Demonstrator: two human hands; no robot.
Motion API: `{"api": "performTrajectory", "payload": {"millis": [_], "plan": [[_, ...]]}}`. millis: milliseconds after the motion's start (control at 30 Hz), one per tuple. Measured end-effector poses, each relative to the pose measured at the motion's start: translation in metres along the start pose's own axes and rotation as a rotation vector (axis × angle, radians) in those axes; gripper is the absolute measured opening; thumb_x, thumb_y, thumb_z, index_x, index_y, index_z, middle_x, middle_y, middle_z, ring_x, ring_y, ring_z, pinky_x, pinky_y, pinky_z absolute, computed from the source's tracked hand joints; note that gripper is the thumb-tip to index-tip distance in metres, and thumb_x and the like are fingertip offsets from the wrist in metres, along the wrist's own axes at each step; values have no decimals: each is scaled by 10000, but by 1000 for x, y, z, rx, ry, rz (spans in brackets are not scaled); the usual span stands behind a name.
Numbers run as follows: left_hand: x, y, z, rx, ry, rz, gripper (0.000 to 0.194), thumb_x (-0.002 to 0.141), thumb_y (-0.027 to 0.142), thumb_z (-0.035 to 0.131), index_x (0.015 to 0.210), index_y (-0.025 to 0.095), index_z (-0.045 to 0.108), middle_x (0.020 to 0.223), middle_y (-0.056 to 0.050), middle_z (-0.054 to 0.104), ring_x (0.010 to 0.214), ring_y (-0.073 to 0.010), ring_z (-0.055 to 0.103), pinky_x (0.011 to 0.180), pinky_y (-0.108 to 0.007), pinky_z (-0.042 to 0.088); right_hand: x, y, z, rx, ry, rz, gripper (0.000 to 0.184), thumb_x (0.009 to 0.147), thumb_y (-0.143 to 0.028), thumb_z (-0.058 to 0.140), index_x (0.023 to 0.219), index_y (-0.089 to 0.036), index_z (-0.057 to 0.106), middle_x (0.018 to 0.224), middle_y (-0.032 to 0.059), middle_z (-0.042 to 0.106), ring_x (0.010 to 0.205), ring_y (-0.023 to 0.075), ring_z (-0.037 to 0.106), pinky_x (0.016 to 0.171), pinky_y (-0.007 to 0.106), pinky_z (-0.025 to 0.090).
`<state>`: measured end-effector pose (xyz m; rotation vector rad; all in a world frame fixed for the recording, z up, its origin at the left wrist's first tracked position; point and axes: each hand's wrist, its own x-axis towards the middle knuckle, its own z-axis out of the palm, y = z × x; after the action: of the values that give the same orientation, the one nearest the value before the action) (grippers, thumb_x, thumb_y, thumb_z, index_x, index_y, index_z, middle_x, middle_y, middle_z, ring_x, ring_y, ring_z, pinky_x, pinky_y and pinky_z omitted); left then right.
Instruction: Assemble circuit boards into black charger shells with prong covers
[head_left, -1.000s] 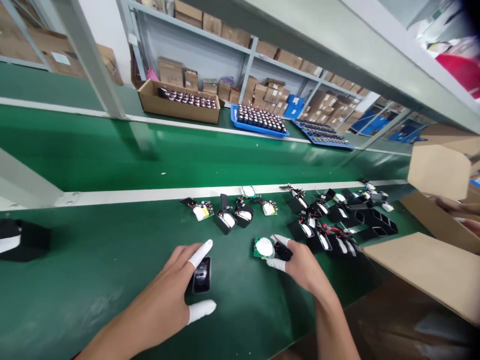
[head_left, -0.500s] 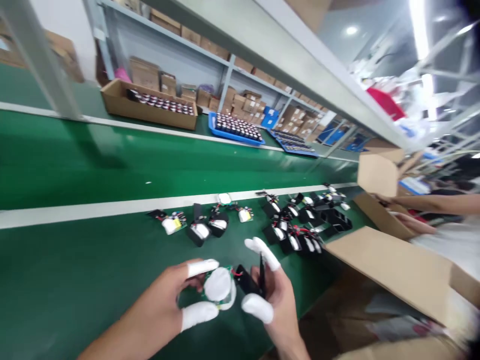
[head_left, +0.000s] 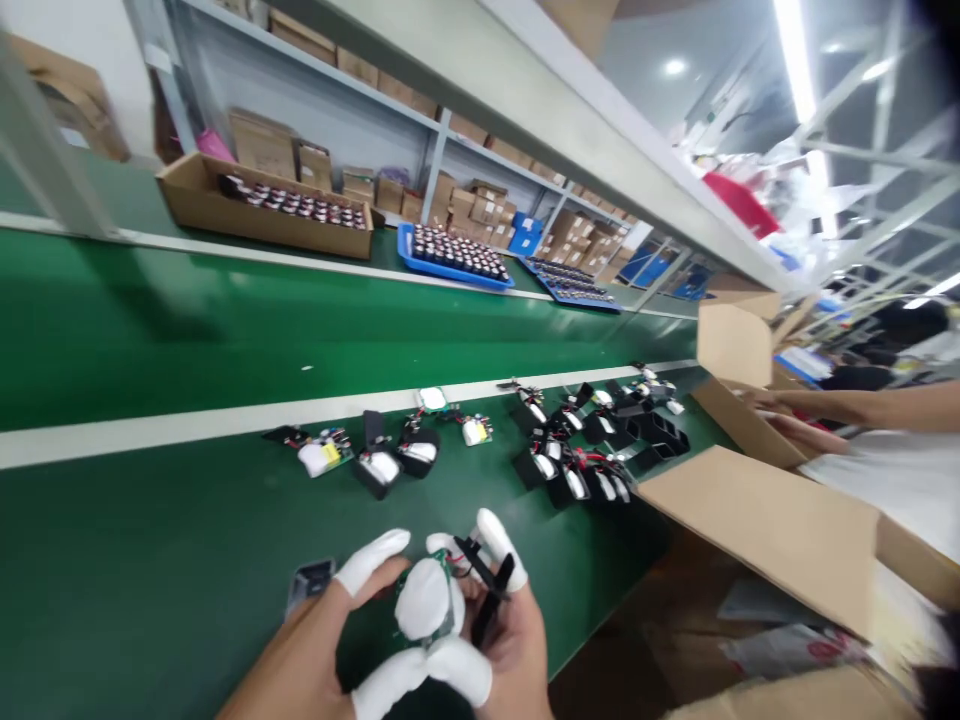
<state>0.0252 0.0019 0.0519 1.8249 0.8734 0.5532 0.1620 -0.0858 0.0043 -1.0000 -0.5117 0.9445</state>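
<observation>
My left hand (head_left: pixel 330 630) curls around a small green circuit board with a white round pad (head_left: pixel 424 600), its thumb at the lower edge. My right hand (head_left: pixel 510 625) grips a black plastic piece (head_left: pixel 491 595) close beside the board; a red wire shows between the two. White covers are on the thumbs and some fingertips. The right thumb meets the left thumb below the pad. A black tray-like case (head_left: pixel 310 580) lies on the bench beside my left wrist, partly hidden by it.
Several black cases with wired boards (head_left: pixel 574 470) lie to the right on the green bench (head_left: pixel 150 560). Loose boards (head_left: pixel 322 455) sit ahead. An open cardboard box (head_left: pixel 765 530) stands at right, near a person's arms (head_left: pixel 832 410). Blue trays (head_left: pixel 457 265) line the shelf.
My hands have come together, bringing the black piece against the board. The right thumb has shifted to the board's lower edge. The view has turned slightly, and the case by my left wrist now shows.
</observation>
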Motion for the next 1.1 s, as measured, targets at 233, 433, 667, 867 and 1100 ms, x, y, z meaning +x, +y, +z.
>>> {"api": "performTrajectory", "payload": {"millis": [233,433,667,867,1100], "plan": [[-29,-41,-53,368,-25,-57,899,706,424,791,1485,263,372,1506,-124,457,1358,-357,474,1097,-468,452,5,-20,-7,-195,-31,84,1156,720,-403,860,1577,-337,87,1304,164,666,1116,298,691,951,470,558],[-27,-75,-33,250,18,7,554,826,347,712,1318,217,493,1317,-125,596,1226,-320,580,1043,-456,493,16,-13,8,-335,-227,192,1208,694,-390,883,1577,-346,59,1329,142,652,1138,281,677,961,450,557],[-25,-75,-26,172,26,89,732,816,337,734,1422,194,351,1504,-176,436,1403,-345,402,1134,-516,409,25,-6,13,-449,-235,125,1101,693,-357,886,1563,-291,214,1285,167,672,1106,309,691,986,492,539],[-28,-72,-23,259,51,112,558,845,286,699,1326,176,439,1253,-159,607,1122,-311,639,965,-453,539,27,-15,3,-537,-84,128,1001,771,-426,813,1561,-286,215,1363,208,609,1147,339,667,990,527,520],[-44,-64,-28,148,38,-151,894,487,744,806,1168,234,530,733,40,581,614,-192,617,581,-308,546,20,-24,-3,-647,-112,116,1019,777,-466,798,1568,-264,189,1263,228,668,982,347,732,825,485,602]]}}
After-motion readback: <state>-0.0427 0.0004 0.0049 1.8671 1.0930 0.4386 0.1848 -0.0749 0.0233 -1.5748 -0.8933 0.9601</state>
